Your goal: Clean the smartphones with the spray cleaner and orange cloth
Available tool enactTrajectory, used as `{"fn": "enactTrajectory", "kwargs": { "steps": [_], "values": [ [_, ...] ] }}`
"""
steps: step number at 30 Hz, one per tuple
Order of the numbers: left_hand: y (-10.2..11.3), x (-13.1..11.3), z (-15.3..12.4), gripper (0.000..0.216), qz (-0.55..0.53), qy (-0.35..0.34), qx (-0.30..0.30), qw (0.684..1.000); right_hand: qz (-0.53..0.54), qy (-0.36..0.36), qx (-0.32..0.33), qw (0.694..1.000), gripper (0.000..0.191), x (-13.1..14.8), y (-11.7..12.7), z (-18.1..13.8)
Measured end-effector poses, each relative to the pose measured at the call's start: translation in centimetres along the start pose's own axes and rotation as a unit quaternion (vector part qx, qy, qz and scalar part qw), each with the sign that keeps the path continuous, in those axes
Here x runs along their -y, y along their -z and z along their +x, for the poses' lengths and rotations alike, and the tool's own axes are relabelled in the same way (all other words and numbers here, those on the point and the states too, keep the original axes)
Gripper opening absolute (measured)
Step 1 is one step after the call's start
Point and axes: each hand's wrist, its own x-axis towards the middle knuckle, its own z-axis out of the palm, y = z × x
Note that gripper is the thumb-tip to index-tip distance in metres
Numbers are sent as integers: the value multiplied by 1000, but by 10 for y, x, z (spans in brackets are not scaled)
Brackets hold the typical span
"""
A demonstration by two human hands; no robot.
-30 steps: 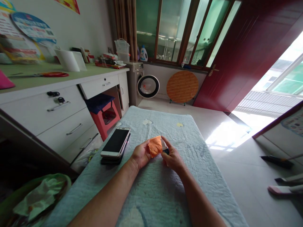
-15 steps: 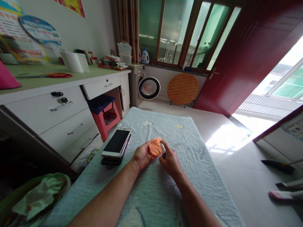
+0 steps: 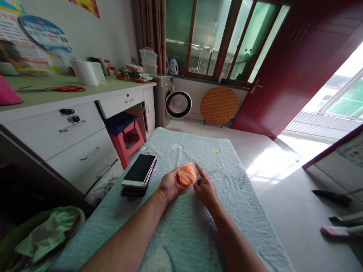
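Observation:
My left hand (image 3: 170, 184) is closed on a small folded orange cloth (image 3: 186, 175), held just above a pale blue towel (image 3: 193, 226) that covers the table. My right hand (image 3: 206, 187) sits right beside the cloth, index finger raised, the other fingers curled round a small dark-and-white object that is mostly hidden. A stack of phones (image 3: 138, 176) lies on the towel to the left of my left hand, the top one white-edged with a dark screen.
A white desk with drawers (image 3: 70, 128) runs along the left, with a red stool (image 3: 126, 138) under it. A green bag (image 3: 42, 238) sits at the lower left. Washing machine (image 3: 176, 102) and round folding table (image 3: 219, 105) stand at the far wall. Brooms (image 3: 331, 196) lie on the floor at right.
My right hand's index finger has lifted and the small white-tipped object it held against the cloth has sunk out of sight behind the cloth. Left hand and cloth have hardly moved.

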Motion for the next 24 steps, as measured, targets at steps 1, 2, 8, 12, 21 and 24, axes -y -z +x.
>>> {"fn": "enactTrajectory", "kwargs": {
  "steps": [1,2,8,12,21,24],
  "values": [
    [0,0,0,32,1,1,3,1000,3,1,2,1000,72,0,0,0],
    [0,0,0,33,3,1,6,1000,2,1,5,1000,71,-1,0,1],
    [-1,-1,-2,36,3,2,17,1000,-27,-3,3,1000,66,-1,-2,-1],
    [-1,-1,-1,35,2,-2,14,1000,-40,19,14,999,73,-1,-1,-2],
    [2,-1,2,37,-2,-5,9,1000,-71,61,56,994,67,4,2,-2],
    [3,-1,2,38,-4,-5,14,1000,-72,67,57,994,69,4,1,-2]
  ]
}}
